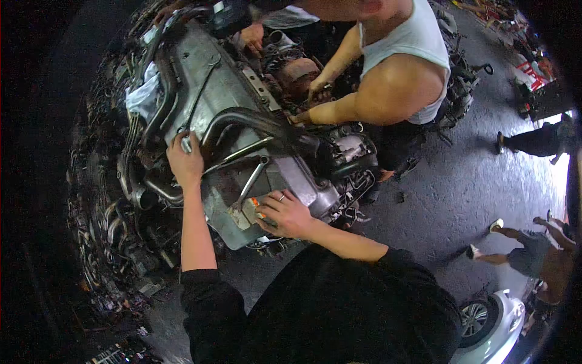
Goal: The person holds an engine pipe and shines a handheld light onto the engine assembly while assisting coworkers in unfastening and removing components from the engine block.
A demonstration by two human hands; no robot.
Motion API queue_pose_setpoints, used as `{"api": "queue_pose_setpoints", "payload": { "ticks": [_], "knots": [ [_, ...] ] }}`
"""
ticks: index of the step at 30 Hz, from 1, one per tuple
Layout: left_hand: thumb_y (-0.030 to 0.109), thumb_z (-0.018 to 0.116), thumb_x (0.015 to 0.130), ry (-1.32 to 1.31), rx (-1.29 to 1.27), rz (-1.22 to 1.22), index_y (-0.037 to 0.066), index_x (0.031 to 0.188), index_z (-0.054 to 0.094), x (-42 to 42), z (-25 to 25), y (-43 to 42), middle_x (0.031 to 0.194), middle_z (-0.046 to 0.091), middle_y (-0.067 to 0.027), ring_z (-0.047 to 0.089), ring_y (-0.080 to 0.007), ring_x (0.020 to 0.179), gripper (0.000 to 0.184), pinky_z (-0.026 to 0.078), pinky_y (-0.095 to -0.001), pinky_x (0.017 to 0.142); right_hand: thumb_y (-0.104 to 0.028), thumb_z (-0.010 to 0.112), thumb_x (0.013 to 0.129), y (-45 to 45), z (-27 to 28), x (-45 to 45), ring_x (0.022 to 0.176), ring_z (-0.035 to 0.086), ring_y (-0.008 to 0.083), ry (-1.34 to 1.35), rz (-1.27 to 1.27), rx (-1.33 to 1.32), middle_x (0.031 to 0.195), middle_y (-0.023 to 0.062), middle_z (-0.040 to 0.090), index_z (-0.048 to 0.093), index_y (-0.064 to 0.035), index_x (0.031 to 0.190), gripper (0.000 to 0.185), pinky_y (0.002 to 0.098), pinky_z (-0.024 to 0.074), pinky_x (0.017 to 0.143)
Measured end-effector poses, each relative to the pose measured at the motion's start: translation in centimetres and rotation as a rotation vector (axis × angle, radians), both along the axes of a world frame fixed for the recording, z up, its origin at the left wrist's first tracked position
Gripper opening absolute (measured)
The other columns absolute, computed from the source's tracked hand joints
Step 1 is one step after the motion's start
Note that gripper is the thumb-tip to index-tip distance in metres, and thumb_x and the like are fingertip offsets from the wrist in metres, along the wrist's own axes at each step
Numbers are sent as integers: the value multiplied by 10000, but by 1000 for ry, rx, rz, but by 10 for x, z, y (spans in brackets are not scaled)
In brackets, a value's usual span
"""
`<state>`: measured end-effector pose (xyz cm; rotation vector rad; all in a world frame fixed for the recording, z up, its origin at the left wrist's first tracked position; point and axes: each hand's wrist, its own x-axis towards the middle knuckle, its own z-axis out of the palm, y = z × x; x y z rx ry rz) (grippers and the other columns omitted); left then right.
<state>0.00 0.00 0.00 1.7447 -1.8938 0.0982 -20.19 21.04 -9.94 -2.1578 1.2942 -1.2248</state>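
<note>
My left hand (pixel 187 159) is closed around a small shiny metal piece (pixel 186 144) at the left edge of a grey metal engine cover (pixel 209 91). My right hand (pixel 284 213) rests low on the cover, fingers bent over a small orange-and-white item, mostly hidden under them. Beside those fingertips is a tan, flat patch or block (pixel 242 217). A silver wrench (pixel 251 180) lies between my hands, its lower end by the tan patch. Above it a long metal bar (pixel 245 151) slants beneath a dark curved pipe (pixel 233 118).
Across the engine, a person in a white tank top (pixel 406 36) works with both hands among the parts. Piled engine parts (pixel 115 236) crowd the left. On the right are a dark floor (pixel 418 212), other people and a silver car (pixel 503 321).
</note>
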Motion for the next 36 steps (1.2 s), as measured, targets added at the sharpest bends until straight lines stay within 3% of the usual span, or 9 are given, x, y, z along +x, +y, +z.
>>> {"api": "queue_pose_setpoints", "payload": {
  "ticks": [2,3,12,16,18,28,30,36],
  "knots": [
    [414,615,978,-10,11,70,26,1154,696,16,10,4,1204,664,-189,564,-394,1168,434,432,-461,1005,-320,723,869,1,8,20,1148,563,256,-45,37,-86,1131,64,633,659,-119,1022,260,418,465,942],
    [414,615,978,12,29,70,26,1154,696,-22,-13,5,1204,664,-189,564,-394,1168,434,432,-461,1005,-320,723,869,3,-5,-23,1148,563,256,-23,38,-68,1131,64,633,659,-119,1022,260,418,465,942],
    [424,607,991,-11,-51,62,-2,1108,707,-21,-4,6,1121,682,-222,606,-421,1079,453,450,-472,949,-329,687,884,-1,-12,-20,1194,539,269,-22,235,-38,1156,61,615,650,-123,1066,276,444,451,997],
    [435,604,994,3,-65,49,-9,1107,707,-18,-7,4,1101,687,-235,618,-428,1059,469,457,-480,940,-332,682,891,-1,-8,-21,1212,535,272,-20,212,-63,1182,58,616,655,-121,1076,281,453,444,1020],
    [435,599,996,-31,-58,77,-13,1112,708,-15,-8,2,1097,690,-242,625,-437,1049,475,466,-493,925,-265,722,879,-2,-5,-24,1083,584,243,-76,186,-129,1051,43,631,674,-113,1041,227,393,466,903],
    [484,600,983,9,-15,95,-42,1134,702,-13,-9,2,1117,691,-267,632,-453,1073,557,480,-488,937,-285,699,895,-2,-5,-25,1115,571,259,-57,220,-126,1066,51,632,673,-114,1065,243,416,458,931],
    [511,587,993,17,13,101,-57,1152,701,-15,-8,4,1089,703,-277,657,-431,1049,600,480,-473,941,-340,657,915,-2,-7,-24,1222,523,277,9,297,-3,1161,68,616,655,-115,1100,292,446,414,1038],
    [489,606,980,23,-23,77,-34,1126,709,-12,-10,1,1116,689,-269,631,-449,1074,553,479,-485,940,-328,676,904,-3,-11,-22,1213,529,273,16,286,-67,1163,72,618,651,-113,1104,294,425,423,1013]
  ]
}}
